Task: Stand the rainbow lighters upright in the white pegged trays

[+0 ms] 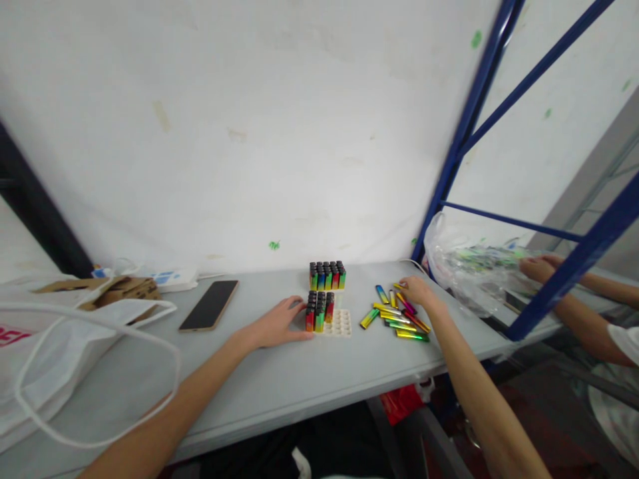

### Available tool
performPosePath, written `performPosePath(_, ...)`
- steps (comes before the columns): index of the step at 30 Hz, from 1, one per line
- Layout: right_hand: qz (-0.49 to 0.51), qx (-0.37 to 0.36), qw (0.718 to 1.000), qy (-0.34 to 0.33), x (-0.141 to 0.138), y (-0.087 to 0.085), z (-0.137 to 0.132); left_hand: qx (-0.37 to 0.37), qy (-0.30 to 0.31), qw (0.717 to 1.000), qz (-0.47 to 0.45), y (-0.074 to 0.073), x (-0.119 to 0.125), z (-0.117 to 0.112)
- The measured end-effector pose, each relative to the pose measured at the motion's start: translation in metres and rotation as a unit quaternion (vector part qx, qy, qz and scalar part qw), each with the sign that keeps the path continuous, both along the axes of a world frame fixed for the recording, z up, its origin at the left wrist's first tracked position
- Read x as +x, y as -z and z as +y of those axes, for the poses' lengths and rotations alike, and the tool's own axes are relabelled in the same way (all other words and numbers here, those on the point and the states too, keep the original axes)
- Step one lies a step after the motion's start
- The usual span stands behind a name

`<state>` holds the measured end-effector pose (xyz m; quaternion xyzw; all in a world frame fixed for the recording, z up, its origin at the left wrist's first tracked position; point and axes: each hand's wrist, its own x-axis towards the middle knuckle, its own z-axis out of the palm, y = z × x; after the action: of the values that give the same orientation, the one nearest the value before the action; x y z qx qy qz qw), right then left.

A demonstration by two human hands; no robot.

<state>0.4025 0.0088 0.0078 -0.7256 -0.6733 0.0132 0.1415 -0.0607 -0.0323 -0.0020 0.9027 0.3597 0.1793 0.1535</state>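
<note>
My left hand point(278, 323) lies flat on the grey table point(279, 379), fingers spread, touching the left edge of a white tray point(339, 324) that is partly filled with upright multicoloured lighters point(319, 310). A second, full block of lighters point(327, 275) stands behind it. My right hand point(415, 290) reaches into a loose pile of several lighters point(399, 318) lying on the table. Its fingers curl down onto one of them; whether it grips one is not clear.
A dark phone point(210, 305) lies left of my left hand. White bags point(60, 346) and cardboard point(120, 289) sit at the far left. A blue metal frame point(464, 133) rises on the right. Beyond it another person's hands point(536, 268) handle a clear plastic bag point(464, 266).
</note>
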Motion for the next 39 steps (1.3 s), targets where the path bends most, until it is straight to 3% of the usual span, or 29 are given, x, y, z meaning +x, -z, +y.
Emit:
performPosePath(3,0.024,0.016,1.0,-0.002,-0.007,-0.006,-0.002,-0.007,-0.007,1.0,0.006,0.0,0.0,-0.001)
performPosePath(6,0.187,0.06,0.98,-0.036,-0.023,-0.02,-0.009,-0.014,-0.004,1.0,0.002,0.0,0.0,0.0)
performPosePath(8,0.356,0.088,0.924,-0.107,-0.042,-0.032,-0.018,-0.012,0.001,1.0,-0.004,0.0,0.0,0.0)
performPosePath(10,0.442,0.097,0.871,-0.192,-0.064,-0.047,-0.029,-0.008,0.004,1.0,-0.005,0.0,0.0,-0.001)
performPosePath(13,0.505,0.074,0.824,-0.247,-0.098,-0.064,-0.046,-0.007,0.0,1.0,-0.005,-0.002,0.001,-0.002)
performPosePath(15,0.522,0.052,0.809,-0.265,-0.116,-0.07,-0.055,-0.009,0.0,1.0,-0.004,-0.003,0.001,-0.004)
performPosePath(21,0.49,0.042,0.828,-0.27,-0.144,-0.063,-0.06,-0.02,-0.009,1.0,0.006,-0.006,0.002,-0.006)
performPosePath(27,0.378,0.067,0.876,-0.293,-0.154,-0.055,-0.05,-0.025,-0.011,1.0,0.014,-0.005,0.002,-0.006)
performPosePath(34,0.402,0.036,0.857,-0.32,-0.172,-0.061,-0.052,-0.034,-0.013,0.999,0.004,-0.007,0.001,-0.007)
performPosePath(39,0.371,0.116,0.869,-0.306,-0.173,-0.06,-0.049,-0.027,-0.009,1.0,-0.004,-0.004,0.0,-0.006)
